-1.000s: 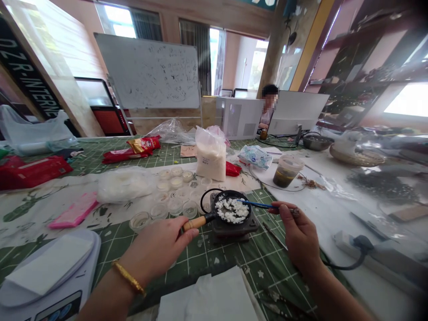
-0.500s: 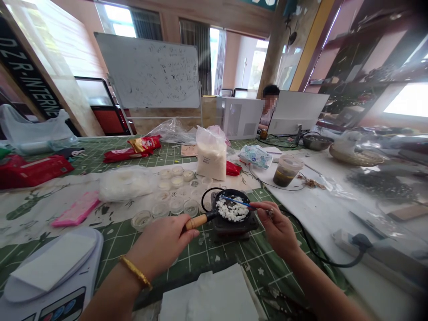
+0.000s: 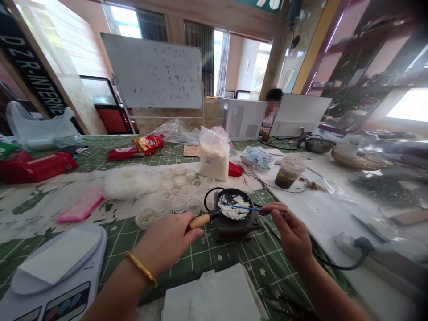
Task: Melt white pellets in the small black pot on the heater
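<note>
Rear wall: pink-painted, carrying a whiteboard on a metal stand and a window with dark curtains, which admits bright daylight. Left side: a black banner with white lettering. Right side: a pillar with yellow trim, dark shelving and a bright window. Far end of the worktop: a person behind a white monitor.

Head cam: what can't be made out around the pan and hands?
White crumbs in the small black pan: too small to identify.
Thin blue stick: tip lost among the crumbs, far end hidden by the right hand.
Pan handle's end: hidden by the left hand.
Stand: top hidden by the pan.
Kitchen scale: display cut off by the bottom edge.
Bag of white granules: label too small to read.
</note>
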Demonstrator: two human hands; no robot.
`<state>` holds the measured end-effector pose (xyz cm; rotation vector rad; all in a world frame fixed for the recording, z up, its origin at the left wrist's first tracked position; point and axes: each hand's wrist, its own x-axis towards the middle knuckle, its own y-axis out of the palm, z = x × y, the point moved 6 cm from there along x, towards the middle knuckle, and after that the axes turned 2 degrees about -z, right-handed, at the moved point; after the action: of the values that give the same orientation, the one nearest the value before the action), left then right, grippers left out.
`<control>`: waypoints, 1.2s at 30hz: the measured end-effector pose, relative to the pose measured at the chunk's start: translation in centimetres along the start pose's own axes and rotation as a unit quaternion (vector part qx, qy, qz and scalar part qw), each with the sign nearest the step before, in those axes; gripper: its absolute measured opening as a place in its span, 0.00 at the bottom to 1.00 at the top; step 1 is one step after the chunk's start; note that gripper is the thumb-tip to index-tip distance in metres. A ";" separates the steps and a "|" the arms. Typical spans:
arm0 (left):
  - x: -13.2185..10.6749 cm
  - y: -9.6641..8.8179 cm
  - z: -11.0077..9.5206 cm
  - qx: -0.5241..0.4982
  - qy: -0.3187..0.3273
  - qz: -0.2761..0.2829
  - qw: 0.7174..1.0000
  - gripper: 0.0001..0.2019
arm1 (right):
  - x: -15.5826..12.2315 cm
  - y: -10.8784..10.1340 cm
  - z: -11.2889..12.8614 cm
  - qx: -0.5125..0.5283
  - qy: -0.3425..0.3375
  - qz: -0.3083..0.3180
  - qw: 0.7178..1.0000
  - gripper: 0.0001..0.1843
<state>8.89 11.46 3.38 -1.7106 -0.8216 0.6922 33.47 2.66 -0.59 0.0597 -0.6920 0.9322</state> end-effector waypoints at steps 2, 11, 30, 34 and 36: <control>0.0 0.0 0.0 0.007 -0.001 -0.005 1.000 0.13 | -0.1 0.0 0.3 0.000 -0.012 0.018 1.000 0.12; 0.4 0.6 0.5 0.002 -0.018 0.027 0.999 0.13 | 0.2 -2.1 0.6 -0.091 0.018 -0.058 0.994 0.10; 0.9 1.0 0.7 -0.036 -0.025 0.026 0.999 0.15 | 0.2 -0.9 -0.7 -0.021 0.079 0.034 0.996 0.14; 0.9 0.8 0.6 -0.033 -0.031 0.020 0.999 0.14 | 0.3 -1.6 -1.1 -0.035 0.095 0.004 0.995 0.13; 0.9 0.6 0.6 -0.031 -0.029 0.015 0.999 0.14 | 0.4 -2.3 -0.5 -0.072 0.062 -0.015 0.995 0.12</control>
<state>9.06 12.36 2.56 -1.7683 -0.8663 0.7475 35.61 1.72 -0.26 -0.1131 -0.6397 0.8477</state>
